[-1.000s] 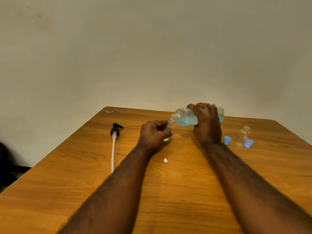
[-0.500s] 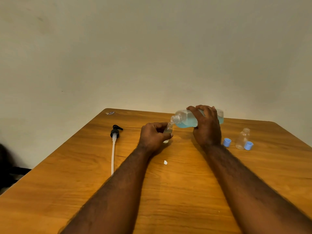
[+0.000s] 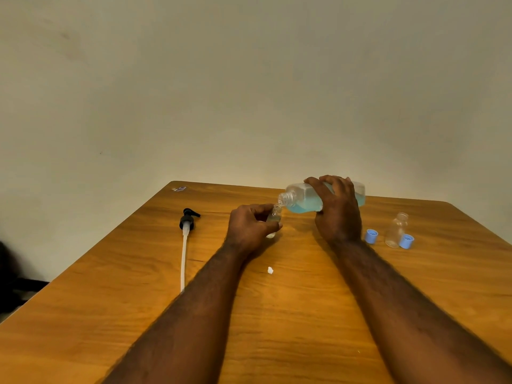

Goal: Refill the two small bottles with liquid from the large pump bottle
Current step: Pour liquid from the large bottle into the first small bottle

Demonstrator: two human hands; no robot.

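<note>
Barely moved, large bottle (image 3: 302,200) in right hand (image 3: 339,214) tips over small bottle (image 3: 274,217).

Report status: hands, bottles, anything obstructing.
Left hand grips small bottle. Right hand holds large bottle tilted over it. Second small bottle stands uncapped, apart. Nothing obstructing.

**The wooden table and what lies on it**

Under my hands is a wooden table (image 3: 304,314). To the left of my left hand (image 3: 250,227) a black pump head (image 3: 188,218) lies on its side, and its white tube (image 3: 183,259) runs toward me. A small white scrap (image 3: 270,270) lies a little nearer to me than this hand. To the right of my right hand (image 3: 336,214) an empty clear bottle (image 3: 396,230) stands upright. One blue cap (image 3: 371,236) lies between my wrist and it, and the second blue cap (image 3: 406,241) lies just beside its base. I cannot tell if the small bottle (image 3: 274,217) in my left grip touches the wood.
</note>
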